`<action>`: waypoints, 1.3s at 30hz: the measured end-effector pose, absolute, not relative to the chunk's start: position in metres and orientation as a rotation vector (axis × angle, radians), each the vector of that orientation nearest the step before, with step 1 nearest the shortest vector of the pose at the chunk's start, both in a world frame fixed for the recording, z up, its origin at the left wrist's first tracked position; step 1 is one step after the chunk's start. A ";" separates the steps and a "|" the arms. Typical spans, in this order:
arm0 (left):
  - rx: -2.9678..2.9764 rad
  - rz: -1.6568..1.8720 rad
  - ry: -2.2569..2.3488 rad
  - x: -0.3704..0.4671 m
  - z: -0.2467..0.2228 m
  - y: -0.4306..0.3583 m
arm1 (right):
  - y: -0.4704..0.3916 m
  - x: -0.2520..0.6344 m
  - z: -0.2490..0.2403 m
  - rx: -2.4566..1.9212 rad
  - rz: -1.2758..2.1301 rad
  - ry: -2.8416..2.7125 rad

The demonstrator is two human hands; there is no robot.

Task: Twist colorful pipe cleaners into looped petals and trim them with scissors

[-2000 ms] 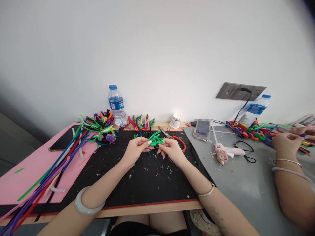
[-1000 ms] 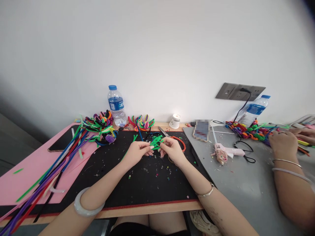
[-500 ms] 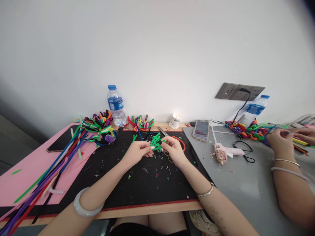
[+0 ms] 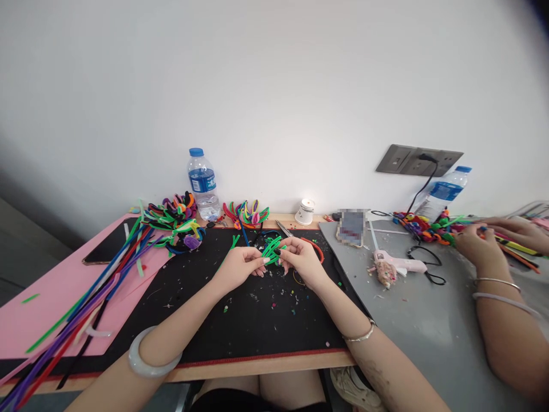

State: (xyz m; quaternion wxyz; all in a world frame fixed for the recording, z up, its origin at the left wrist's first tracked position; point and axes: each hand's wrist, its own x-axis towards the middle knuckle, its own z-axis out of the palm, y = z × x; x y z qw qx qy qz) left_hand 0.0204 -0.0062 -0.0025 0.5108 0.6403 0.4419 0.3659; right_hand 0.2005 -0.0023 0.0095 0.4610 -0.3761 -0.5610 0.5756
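Observation:
Between my two hands, above the black mat (image 4: pixel 193 320), is a bundle of green pipe cleaners (image 4: pixel 271 249) with its loops fanned upward. My left hand (image 4: pixel 240 268) pinches it from the left between thumb and fingers. From the right, my right hand (image 4: pixel 303 262) has its thumb and fingers closed on the same bundle. A green pipe cleaner (image 4: pixel 235 241) sticks up behind my left hand. Just beyond the bundle lie scissors (image 4: pixel 283 228), partly hidden, and an orange-red pipe cleaner (image 4: pixel 318 249) curves beside my right hand.
Long pipe cleaners (image 4: pixel 86 309) cross a pink sheet (image 4: pixel 38 320) at left, near a dark phone (image 4: pixel 107 243). A water bottle (image 4: pixel 203 186) and paper cup (image 4: pixel 305 212) stand at the back. Right are a pink glue gun (image 4: pixel 405 263) and a co-worker's hands (image 4: pixel 480 252).
My hands stay almost in place, and the green loops have shifted slightly between my fingers. The co-worker's hands have moved a little to the left.

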 end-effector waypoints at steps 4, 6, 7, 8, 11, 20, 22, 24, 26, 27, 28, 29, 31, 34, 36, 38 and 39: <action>1.592 0.815 1.059 0.022 0.001 -0.009 | -0.001 0.200 0.009 -0.986 1.356 -1.427; 1.609 0.793 1.059 0.022 0.002 -0.010 | -0.001 0.201 0.008 -1.001 1.337 -1.455; 1.614 0.783 1.060 0.022 0.003 -0.011 | -0.001 0.201 0.008 -1.004 1.330 -1.467; 1.618 0.776 1.062 0.022 0.002 -0.011 | 0.000 0.201 0.007 -1.005 1.322 -1.477; 1.641 0.766 1.062 0.022 0.001 -0.011 | -0.001 0.201 0.006 -0.999 1.309 -1.495; 1.694 0.805 1.072 0.023 0.003 -0.011 | -0.002 0.199 0.011 -1.057 1.282 -1.442; 1.701 0.814 1.069 0.023 0.002 -0.011 | -0.003 0.199 0.012 -1.066 1.284 -1.449; 1.701 0.834 1.074 0.023 0.001 -0.010 | -0.003 0.199 0.012 -1.074 1.282 -1.450; 1.689 0.858 1.086 0.022 0.001 -0.010 | -0.003 0.199 0.012 -1.079 1.281 -1.430; 1.680 0.868 1.092 0.022 0.001 -0.010 | -0.003 0.200 0.011 -1.077 1.286 -1.413; 1.673 0.879 1.097 0.022 0.001 -0.010 | -0.002 0.200 0.010 -1.074 1.295 -1.393; 1.668 0.890 1.100 0.022 0.002 -0.010 | -0.001 0.200 0.009 -1.068 1.310 -1.372; 1.672 0.913 1.104 0.022 0.003 -0.010 | 0.000 0.200 0.006 -1.055 1.353 -1.328; 1.693 0.935 1.110 0.022 0.005 -0.011 | 0.002 0.201 0.003 -1.037 1.415 -1.270; 1.705 0.931 1.112 0.021 0.006 -0.011 | 0.003 0.201 0.002 -1.032 1.433 -1.245; 1.715 0.914 1.116 0.021 0.006 -0.010 | 0.003 0.201 0.002 -1.033 1.422 -1.242; 1.713 0.908 1.127 0.021 0.006 -0.010 | 0.002 0.201 0.003 -1.035 1.405 -1.252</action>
